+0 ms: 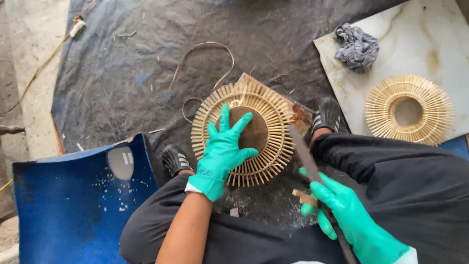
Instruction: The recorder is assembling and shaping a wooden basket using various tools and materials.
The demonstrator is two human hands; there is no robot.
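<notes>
A round ring of radiating bamboo sticks lies on a wooden board on the dark ground sheet between my feet. My left hand, in a green glove, presses flat on the ring's brown centre disc with fingers spread. My right hand, also gloved in green, grips a long dark blade by its handle. The blade points up toward the ring's right edge and its tip lies near the sticks.
A second finished bamboo ring and a crumpled grey rag lie on a pale marble slab at the right. A blue plastic panel sits at the lower left. Loose cane strips curl on the sheet.
</notes>
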